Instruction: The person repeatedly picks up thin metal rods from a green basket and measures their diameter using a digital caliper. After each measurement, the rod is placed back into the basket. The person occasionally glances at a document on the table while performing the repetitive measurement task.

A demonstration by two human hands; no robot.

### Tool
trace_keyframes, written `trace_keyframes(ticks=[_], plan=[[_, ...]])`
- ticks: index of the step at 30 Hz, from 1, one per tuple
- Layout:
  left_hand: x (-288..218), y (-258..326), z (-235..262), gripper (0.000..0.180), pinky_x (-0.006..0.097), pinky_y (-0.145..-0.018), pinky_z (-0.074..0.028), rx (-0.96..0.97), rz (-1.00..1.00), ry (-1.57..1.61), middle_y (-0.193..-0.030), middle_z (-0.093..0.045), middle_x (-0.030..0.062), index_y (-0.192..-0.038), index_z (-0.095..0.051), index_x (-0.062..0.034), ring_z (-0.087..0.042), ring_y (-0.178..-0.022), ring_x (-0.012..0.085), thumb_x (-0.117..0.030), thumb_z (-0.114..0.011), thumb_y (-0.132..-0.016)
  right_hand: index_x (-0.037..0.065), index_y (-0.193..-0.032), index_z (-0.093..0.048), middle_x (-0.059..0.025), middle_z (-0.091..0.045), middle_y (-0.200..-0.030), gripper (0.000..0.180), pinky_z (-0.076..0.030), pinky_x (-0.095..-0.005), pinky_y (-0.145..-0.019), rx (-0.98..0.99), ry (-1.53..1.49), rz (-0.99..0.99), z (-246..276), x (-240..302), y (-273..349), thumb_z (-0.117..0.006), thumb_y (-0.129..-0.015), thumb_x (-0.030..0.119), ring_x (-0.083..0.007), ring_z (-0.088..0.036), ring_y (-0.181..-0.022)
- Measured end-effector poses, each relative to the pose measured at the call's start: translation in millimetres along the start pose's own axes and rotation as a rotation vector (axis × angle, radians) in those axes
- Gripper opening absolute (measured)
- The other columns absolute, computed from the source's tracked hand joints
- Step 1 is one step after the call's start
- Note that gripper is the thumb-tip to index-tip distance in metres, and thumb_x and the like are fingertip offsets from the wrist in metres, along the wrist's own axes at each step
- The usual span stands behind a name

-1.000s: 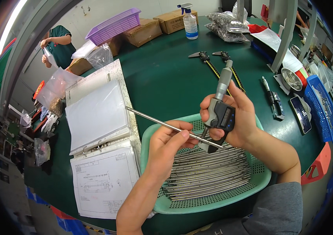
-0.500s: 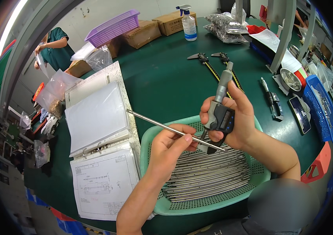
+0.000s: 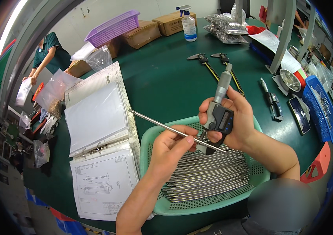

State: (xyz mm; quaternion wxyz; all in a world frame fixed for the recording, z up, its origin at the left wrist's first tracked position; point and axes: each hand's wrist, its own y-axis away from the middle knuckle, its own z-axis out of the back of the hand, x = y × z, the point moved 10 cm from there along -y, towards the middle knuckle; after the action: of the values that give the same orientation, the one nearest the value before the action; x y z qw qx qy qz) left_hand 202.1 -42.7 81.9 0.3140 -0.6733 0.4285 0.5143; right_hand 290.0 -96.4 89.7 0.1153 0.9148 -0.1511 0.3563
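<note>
My left hand (image 3: 170,150) pinches a long thin metal rod (image 3: 152,122) that points up-left over the open binder. My right hand (image 3: 235,117) grips a digital micrometer (image 3: 218,113), its thimble pointing up. The rod's right end passes through the micrometer's jaws just above the green basket (image 3: 150,164). Several more metal rods (image 3: 209,176) lie in the basket under both hands.
An open ring binder (image 3: 96,117) with a drawing sheet (image 3: 103,184) lies at left. Two calipers (image 3: 209,66), a spray bottle (image 3: 188,24), cardboard boxes, a purple basket (image 3: 113,27) and a blue basket (image 3: 323,109) stand on the green table. A person (image 3: 47,58) stands far left.
The rod and both hands have barely shifted. The person at the far left has moved and now bends over a bag.
</note>
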Motion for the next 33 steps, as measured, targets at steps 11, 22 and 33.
trace_keyframes(ticks=[11,22,33], plan=[[3,-1,-4,0.020,0.024,-0.069,-0.046,0.038,0.009,0.015,-0.083,-0.057,0.0068,-0.096,-0.054,0.0038,-0.055,-0.075,0.0112,-0.010,-0.053,-0.081,0.000,-0.082,-0.055,-0.0109,-0.056,-0.068,0.062,-0.039,-0.0234,-0.039,-0.011,-0.006,0.017,0,2,2,-0.033,-0.079,0.058,-0.0153,-0.047,-0.040],[1,-2,5,0.021,0.029,-0.069,-0.046,-0.047,0.013,-0.016,-0.083,-0.057,0.0103,-0.094,-0.052,0.0041,-0.055,-0.075,0.0159,-0.012,-0.048,-0.082,0.000,-0.083,-0.055,-0.0100,-0.055,-0.067,0.065,-0.039,-0.0237,-0.038,0.005,0.006,0.035,0,2,0,-0.028,-0.081,0.059,-0.0154,-0.047,-0.040],[3,-1,-1,0.021,0.025,-0.070,-0.045,0.011,0.013,-0.008,-0.085,-0.058,0.0068,-0.096,-0.056,0.0033,-0.054,-0.075,0.0114,-0.011,-0.052,-0.082,-0.001,-0.081,-0.055,-0.0113,-0.055,-0.066,0.065,-0.039,-0.0241,-0.038,-0.045,-0.009,0.024,1,2,2,-0.031,-0.079,0.059,-0.0156,-0.047,-0.040]])
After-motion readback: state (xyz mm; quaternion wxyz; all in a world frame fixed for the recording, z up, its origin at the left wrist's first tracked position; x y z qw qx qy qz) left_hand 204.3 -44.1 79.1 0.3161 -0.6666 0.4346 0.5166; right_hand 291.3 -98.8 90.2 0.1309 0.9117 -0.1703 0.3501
